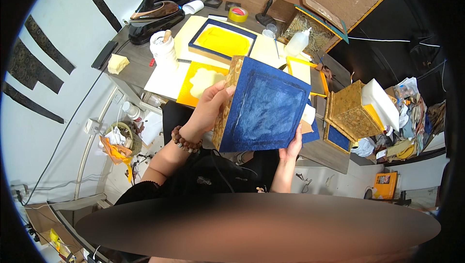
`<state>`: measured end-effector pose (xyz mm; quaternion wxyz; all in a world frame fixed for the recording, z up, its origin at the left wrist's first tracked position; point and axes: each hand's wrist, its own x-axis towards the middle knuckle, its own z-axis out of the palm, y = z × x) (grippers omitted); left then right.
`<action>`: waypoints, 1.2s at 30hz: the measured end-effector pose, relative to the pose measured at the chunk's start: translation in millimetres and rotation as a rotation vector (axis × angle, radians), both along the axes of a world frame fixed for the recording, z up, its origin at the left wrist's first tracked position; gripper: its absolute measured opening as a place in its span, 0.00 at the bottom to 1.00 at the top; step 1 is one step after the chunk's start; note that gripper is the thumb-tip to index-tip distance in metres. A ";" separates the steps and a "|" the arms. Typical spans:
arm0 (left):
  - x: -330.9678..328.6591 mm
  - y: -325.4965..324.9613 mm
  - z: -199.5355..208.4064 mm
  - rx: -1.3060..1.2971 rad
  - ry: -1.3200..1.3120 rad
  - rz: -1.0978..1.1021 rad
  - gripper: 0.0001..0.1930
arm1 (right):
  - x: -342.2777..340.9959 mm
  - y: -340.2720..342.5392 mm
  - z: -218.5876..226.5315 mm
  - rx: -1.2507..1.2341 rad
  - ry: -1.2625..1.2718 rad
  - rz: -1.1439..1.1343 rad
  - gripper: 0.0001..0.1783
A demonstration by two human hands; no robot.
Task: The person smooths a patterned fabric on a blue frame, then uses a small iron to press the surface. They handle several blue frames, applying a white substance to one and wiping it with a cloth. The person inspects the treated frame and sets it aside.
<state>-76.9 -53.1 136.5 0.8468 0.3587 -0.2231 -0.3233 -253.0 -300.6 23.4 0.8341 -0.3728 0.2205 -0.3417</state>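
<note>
Between my two hands is a box covered in blue fabric [266,110], tilted toward me, with a sunken rectangle in its broad blue face. Patterned gold cloth [236,69] covers its left side. My left hand [217,99], a beaded bracelet on its wrist, grips that gold side with the thumb on top. At the lower right edge, my right hand [292,146] holds the box with its fingers along the blue side. The box hides part of the table and some fingers. Just beyond it lies a blue-rimmed tray with a yellow inside [225,40].
A white jar with a wooden stick [163,49] and an iron [157,13] stand at the left. Behind are yellow tape [238,14] and a squeeze bottle [298,42]. A gold patterned box [356,108] sits at the right, beside heaped cloth scraps [411,112].
</note>
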 end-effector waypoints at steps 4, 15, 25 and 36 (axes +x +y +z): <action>-0.2 2.8 -1.4 0.052 -0.024 0.020 0.13 | -2.8 -2.4 -1.7 0.013 -0.004 -0.012 0.27; 9.2 18.3 25.8 0.179 -0.292 0.025 0.25 | -19.5 -6.9 -19.5 0.004 -0.012 0.066 0.25; -3.9 5.4 44.9 0.070 -0.433 0.123 0.23 | -13.5 -8.1 -30.8 0.089 -0.025 0.148 0.27; -15.9 -2.1 51.9 0.061 -0.337 0.103 0.20 | -14.8 -14.9 -32.2 0.130 0.004 0.219 0.27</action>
